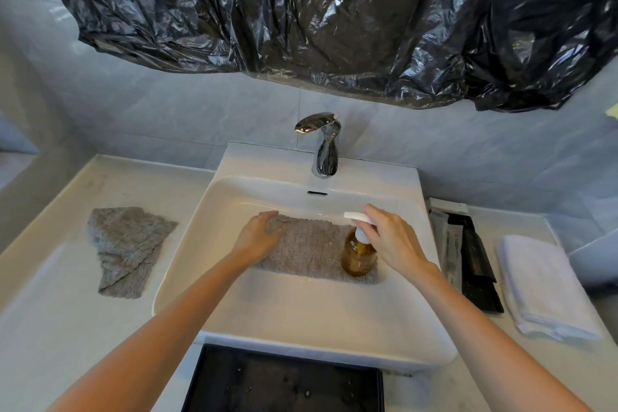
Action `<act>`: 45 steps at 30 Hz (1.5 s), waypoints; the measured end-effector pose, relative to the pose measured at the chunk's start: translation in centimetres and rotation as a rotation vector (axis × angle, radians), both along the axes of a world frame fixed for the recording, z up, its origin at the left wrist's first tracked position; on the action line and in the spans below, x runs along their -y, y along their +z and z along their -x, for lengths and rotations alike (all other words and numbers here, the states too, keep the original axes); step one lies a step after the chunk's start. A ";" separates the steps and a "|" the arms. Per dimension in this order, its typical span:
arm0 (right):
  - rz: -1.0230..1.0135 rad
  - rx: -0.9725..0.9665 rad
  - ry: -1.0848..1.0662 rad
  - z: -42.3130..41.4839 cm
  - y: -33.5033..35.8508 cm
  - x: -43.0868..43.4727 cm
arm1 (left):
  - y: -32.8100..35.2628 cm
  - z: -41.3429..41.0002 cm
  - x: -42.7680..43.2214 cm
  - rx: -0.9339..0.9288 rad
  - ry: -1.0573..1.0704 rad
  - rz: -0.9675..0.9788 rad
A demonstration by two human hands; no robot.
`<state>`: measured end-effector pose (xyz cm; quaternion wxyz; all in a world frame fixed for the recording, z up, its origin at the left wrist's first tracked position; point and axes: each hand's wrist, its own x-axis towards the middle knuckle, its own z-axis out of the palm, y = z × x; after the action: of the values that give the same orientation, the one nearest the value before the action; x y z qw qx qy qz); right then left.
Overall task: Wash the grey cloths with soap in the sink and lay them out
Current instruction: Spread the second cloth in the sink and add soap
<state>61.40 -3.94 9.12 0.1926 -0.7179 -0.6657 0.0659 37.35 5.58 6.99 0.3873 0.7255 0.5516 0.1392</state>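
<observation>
Head view, left grip (259,237) flat on nubbly grey cloth (311,251) in glossy sink (301,308), right grip (394,241) clasping amber pump bottle (357,259)

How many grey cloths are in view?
2. One grey cloth lies in the sink under the left hand and the soap bottle; a second cloth lies on the counter left of it.
</observation>
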 end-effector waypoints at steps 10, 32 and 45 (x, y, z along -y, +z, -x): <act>-0.364 -0.315 -0.235 -1.9 7.4 -3.2 | 6.4 -1.9 -2.8 0.329 0.109 -0.127; -0.149 -0.886 -0.465 -5.4 7.5 -15.3 | 13.5 -9.7 -10.4 0.499 0.176 0.263; -0.231 -0.871 -0.497 -3.8 7.1 -11.1 | 12.1 -7.1 -9.6 0.460 0.153 0.407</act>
<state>65.20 7.12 16.26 0.5400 -0.7344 -0.3360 0.2371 44.47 15.14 19.05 0.6277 0.5390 0.5189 0.2151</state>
